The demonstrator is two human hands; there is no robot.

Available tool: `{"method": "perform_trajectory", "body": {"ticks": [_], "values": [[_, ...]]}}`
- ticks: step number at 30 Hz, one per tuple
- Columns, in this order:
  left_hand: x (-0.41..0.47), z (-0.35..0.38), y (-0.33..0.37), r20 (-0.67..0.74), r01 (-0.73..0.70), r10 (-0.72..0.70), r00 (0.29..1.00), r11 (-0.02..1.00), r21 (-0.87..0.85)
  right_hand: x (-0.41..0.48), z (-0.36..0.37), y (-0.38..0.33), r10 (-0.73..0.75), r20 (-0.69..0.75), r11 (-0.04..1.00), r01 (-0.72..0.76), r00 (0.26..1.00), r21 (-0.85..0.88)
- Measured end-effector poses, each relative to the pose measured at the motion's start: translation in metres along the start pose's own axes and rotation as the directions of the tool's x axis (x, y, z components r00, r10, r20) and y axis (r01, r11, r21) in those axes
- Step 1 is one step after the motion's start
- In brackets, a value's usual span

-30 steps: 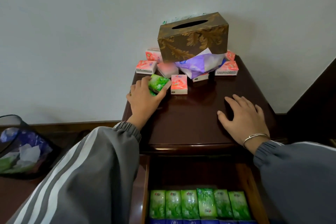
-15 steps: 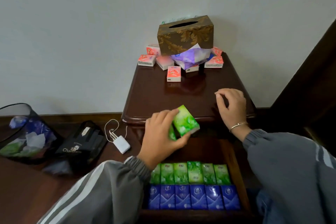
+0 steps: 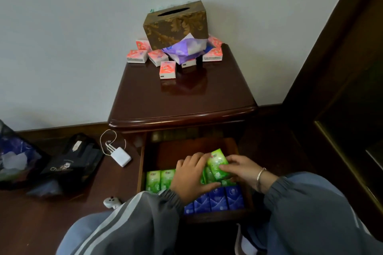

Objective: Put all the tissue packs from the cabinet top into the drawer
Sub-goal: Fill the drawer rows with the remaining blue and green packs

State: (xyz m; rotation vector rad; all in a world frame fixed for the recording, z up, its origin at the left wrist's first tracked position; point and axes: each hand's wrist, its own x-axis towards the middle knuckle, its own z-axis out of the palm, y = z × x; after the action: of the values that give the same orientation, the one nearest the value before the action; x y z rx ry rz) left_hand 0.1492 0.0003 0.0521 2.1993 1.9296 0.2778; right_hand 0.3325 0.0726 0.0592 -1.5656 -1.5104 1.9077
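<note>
A green tissue pack is tilted over the right end of the green row in the open drawer. My left hand grips it from the left. My right hand pinches its right side between thumb and fingers. A row of blue packs fills the drawer's front. At the back of the cabinet top lie several pink packs and a purple pack, under and around a gold patterned tissue box.
On the floor to the left lie a white power bank with a cable, a black bag, a dark bin with waste and a small white device. Dark wooden furniture stands close on the right.
My left hand carried the green pack from the cabinet top down into the drawer. My right hand left the cabinet top and joined it on the pack. The view tilted down.
</note>
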Motion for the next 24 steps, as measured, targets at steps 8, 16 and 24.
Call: {"method": "perform_trajectory", "body": {"ticks": [8,16,24], "values": [[0.025,0.052,0.015,0.06,0.125,-0.123,0.991,0.992,-0.027,0.022,-0.033,0.019,-0.056,-0.459,0.901,-0.153,0.887,-0.406],[0.058,0.098,0.012,0.26,0.033,-0.062,0.964,0.993,0.112,0.032,-0.033,0.018,-0.096,-0.467,0.89,-0.134,0.879,-0.435],[0.032,0.105,-0.019,0.254,0.057,-0.11,0.961,0.976,0.209,0.045,-0.004,0.018,-0.103,-0.421,0.739,-0.214,0.901,-0.638]]}}
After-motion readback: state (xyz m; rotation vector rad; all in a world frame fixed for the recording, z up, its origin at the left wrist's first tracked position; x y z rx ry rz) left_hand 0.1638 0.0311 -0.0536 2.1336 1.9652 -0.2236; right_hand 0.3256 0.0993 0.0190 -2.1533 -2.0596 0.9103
